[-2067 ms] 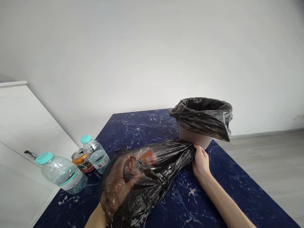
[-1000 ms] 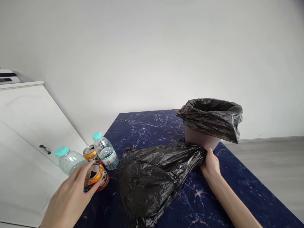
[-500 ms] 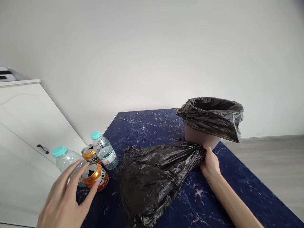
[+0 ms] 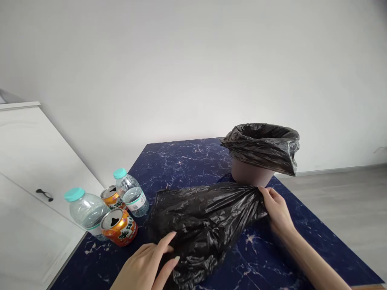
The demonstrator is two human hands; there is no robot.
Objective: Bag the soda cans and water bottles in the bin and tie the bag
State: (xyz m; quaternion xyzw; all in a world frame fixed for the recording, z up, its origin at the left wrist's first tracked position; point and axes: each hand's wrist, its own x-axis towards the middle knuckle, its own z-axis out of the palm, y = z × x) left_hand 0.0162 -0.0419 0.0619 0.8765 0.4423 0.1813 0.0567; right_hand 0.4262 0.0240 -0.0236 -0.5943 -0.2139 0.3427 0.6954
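Observation:
A black plastic bag [image 4: 205, 221] lies bulging across the middle of the table. My right hand [image 4: 276, 207] pinches its gathered right end. At the bag's lower left edge is my left hand [image 4: 151, 262], thumb and fingers apart; whether it touches the plastic I cannot tell. Left of the bag stand a near orange can [image 4: 121, 229] and a far orange can [image 4: 111, 196], both with opened tops. Beside them are a clear bottle [image 4: 131, 193] and another clear bottle [image 4: 87, 209], both with turquoise caps. What is inside the bag is hidden.
A pinkish bin [image 4: 250, 173] lined with a second black bag [image 4: 263, 149] stands behind my right hand. The dark blue marbled table [image 4: 178, 161] reaches the white wall [image 4: 181, 72]. A white cabinet [image 4: 30, 181] is at the left, grey floor [image 4: 326, 193] at the right.
My left hand has moved right, from in front of the near can to the bag's lower left edge. My right hand keeps its hold while the bag's end shifts slightly right, away from the bin.

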